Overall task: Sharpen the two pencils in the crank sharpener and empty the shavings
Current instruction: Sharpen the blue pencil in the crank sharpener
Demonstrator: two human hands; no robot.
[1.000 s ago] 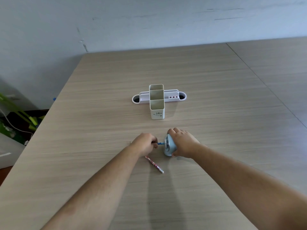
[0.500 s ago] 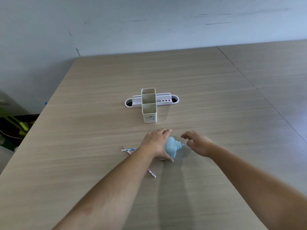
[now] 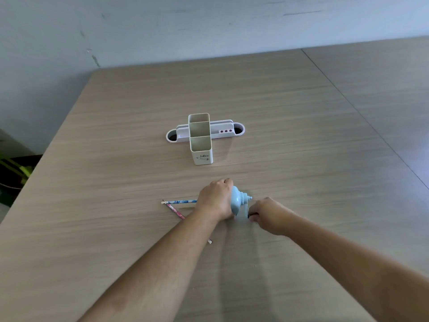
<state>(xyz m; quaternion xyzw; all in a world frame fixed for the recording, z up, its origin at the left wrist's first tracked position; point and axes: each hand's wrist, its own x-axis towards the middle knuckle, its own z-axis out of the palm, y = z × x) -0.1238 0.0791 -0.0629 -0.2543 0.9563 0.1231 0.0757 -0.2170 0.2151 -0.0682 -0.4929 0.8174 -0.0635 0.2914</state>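
Observation:
A light blue crank sharpener (image 3: 238,201) stands on the wooden table (image 3: 301,140). My left hand (image 3: 217,198) wraps around its body from the left. My right hand (image 3: 267,214) pinches the crank handle (image 3: 251,214) on its right side. A blue pencil (image 3: 180,201) sticks out leftward from behind my left hand, its far end hidden; I cannot tell how deep it sits in the sharpener. A red patterned pencil (image 3: 175,211) lies on the table below it, running under my left forearm, with its other end showing at the pencil tip (image 3: 209,241).
A white desk organiser (image 3: 200,138) with tall square compartments and a low tray stands farther back at the middle. The table's left edge drops off toward dark clutter (image 3: 14,173) on the floor. A seam (image 3: 362,112) joins a second table on the right.
My left hand let go of the blue pencil and took the sharpener body. My right hand left the body and moved to the crank on the right.

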